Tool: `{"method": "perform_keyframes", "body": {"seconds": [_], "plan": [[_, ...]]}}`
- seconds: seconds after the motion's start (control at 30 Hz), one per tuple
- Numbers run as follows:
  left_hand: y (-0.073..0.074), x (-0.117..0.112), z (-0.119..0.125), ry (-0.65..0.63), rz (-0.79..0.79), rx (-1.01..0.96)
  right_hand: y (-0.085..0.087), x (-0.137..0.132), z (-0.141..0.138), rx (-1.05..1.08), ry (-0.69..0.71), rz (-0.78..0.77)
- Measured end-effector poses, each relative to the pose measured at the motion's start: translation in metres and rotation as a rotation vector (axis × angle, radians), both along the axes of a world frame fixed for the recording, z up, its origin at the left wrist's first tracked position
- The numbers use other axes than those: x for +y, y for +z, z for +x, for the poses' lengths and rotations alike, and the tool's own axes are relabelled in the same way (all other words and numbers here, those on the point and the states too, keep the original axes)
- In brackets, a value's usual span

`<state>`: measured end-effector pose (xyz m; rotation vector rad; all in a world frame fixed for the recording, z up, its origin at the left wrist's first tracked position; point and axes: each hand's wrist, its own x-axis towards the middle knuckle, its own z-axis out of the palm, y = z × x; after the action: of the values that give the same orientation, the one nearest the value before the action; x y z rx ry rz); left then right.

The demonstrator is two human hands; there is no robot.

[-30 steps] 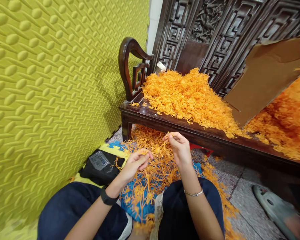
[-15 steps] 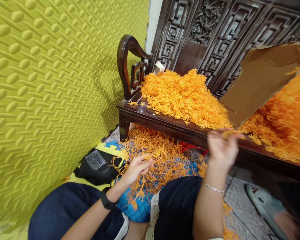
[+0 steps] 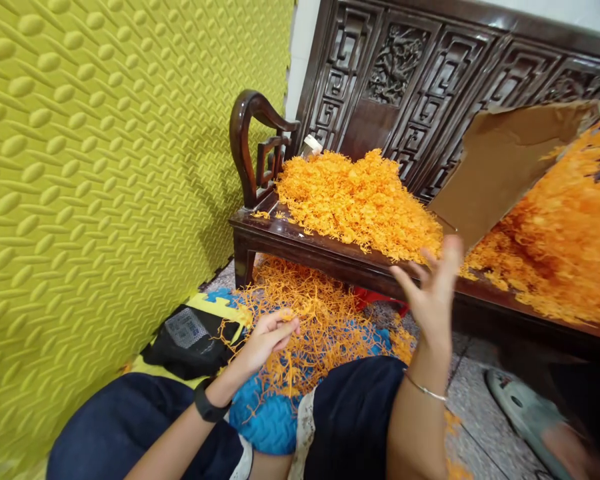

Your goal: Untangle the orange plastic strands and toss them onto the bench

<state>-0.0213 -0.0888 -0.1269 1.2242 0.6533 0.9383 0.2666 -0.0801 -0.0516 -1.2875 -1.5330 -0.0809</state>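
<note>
My left hand (image 3: 275, 335), with a black band on its wrist, is closed in a pinch on an orange branched plastic piece (image 3: 305, 308) above my lap. Below it spreads a tangle of thin orange plastic sprues (image 3: 325, 347) on the floor. My right hand (image 3: 433, 293) is raised by the front edge of the dark wooden bench (image 3: 325, 250), fingers spread, with nothing in it. Just beyond its fingers lies a heap of small orange plastic pieces (image 3: 360, 200) on the seat.
A torn cardboard sheet (image 3: 510, 167) stands between that heap and a larger orange pile (image 3: 575, 247) at the right. A black bag (image 3: 190, 340) lies by the yellow foam wall (image 3: 105, 167). Someone's foot in a grey-green clog (image 3: 523, 407) is at the lower right.
My right hand has opened and let go of the orange piece it held over the bench edge, drawing back slightly left. My left hand keeps its pinch; the view has shifted a little.
</note>
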Motion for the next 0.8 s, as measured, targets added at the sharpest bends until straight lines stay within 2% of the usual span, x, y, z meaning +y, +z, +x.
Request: {"method": "perform_keyframes", "body": {"seconds": [0.07, 0.23, 0.63, 0.8], "plan": [[0.001, -0.001, -0.001, -0.010, 0.010, 0.005, -0.006, 0.005, -0.009, 0.092, 0.011, -0.017], [0.004, 0.002, -0.003, 0.025, 0.002, -0.020, -0.010, 0.010, -0.033, 0.214, 0.218, -0.229], [0.007, 0.004, -0.010, 0.089, 0.025, 0.009, -0.004, 0.005, -0.062, 0.113, 0.292, -0.343], [0.009, 0.003, -0.009, 0.082, 0.020, 0.024, -0.004, 0.002, -0.079, 0.156, 0.426, -0.404]]}}
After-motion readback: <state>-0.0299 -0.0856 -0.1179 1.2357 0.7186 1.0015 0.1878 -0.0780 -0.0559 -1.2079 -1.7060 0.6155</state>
